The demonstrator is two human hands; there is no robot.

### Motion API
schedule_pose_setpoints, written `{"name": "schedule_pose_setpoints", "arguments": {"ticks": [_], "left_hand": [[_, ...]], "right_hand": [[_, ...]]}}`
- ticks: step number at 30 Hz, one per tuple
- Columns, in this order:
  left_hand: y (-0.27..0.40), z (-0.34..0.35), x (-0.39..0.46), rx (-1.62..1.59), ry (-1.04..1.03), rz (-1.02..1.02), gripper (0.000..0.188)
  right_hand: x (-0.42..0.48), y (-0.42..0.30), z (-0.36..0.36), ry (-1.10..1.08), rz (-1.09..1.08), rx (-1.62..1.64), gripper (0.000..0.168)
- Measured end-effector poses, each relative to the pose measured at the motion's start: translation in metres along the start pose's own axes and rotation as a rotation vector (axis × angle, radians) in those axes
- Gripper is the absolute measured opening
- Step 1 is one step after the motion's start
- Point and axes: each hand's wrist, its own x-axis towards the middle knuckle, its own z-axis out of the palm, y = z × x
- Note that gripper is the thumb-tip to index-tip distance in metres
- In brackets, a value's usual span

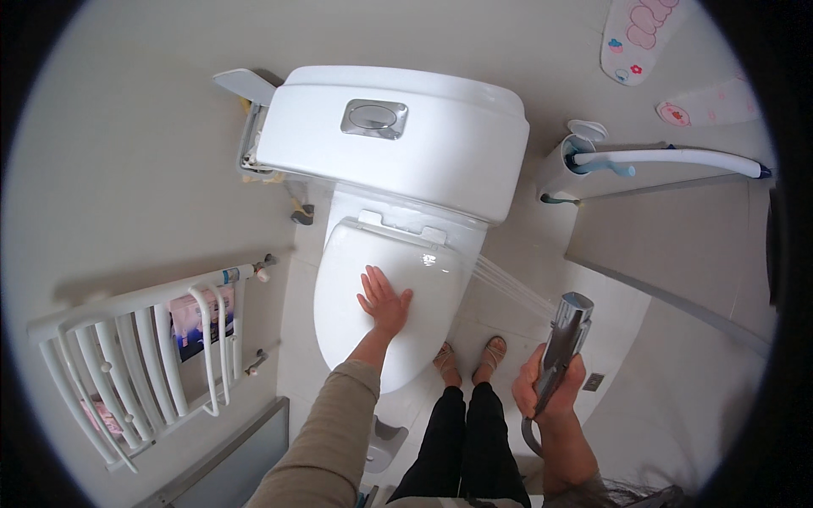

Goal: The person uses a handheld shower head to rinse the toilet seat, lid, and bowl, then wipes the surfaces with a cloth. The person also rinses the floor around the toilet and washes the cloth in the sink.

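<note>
A white toilet lid is down on the bowl in front of me. My left hand rests on it, palm down and fingers apart, holding nothing. My right hand grips a chrome handheld shower head to the right of the bowl. Thin jets of water run from it towards the right side of the bowl, near the lid's hinge. Behind the lid stands the white cistern, with a chrome flush button on top. The shower hose hangs below my right hand.
A white towel radiator is on the left wall. A toilet brush holder with long handles stands right of the cistern. An open-lidded box hangs at its left. A grey stool and a floor drain are lower down.
</note>
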Motion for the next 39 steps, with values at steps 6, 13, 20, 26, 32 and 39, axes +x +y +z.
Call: {"name": "schedule_pose_setpoints", "arguments": {"ticks": [6,13,20,26,32,39], "left_hand": [[0.001,-0.01,0.001,-0.006,-0.074,0.028,0.1],[0.002,-0.023,-0.002,0.005,-0.145,0.069,0.119],[-0.001,-0.026,-0.001,0.039,-0.168,0.077,0.125],[-0.006,-0.021,0.0,0.085,-0.137,0.101,0.126],[-0.006,-0.019,0.001,0.091,-0.11,0.121,0.124],[-0.005,-0.023,0.001,0.092,-0.135,0.111,0.123]], "right_hand": [[-0.008,-0.003,0.015,-0.111,0.022,0.011,0.067],[-0.008,-0.01,0.021,-0.069,0.008,-0.005,0.068],[-0.009,-0.023,0.014,0.139,0.014,-0.126,0.068],[-0.015,-0.027,0.019,0.025,0.071,-0.254,0.068],[-0.013,-0.033,0.016,0.047,0.024,-0.398,0.069],[-0.008,-0.029,0.01,0.058,0.124,-0.359,0.07]]}}
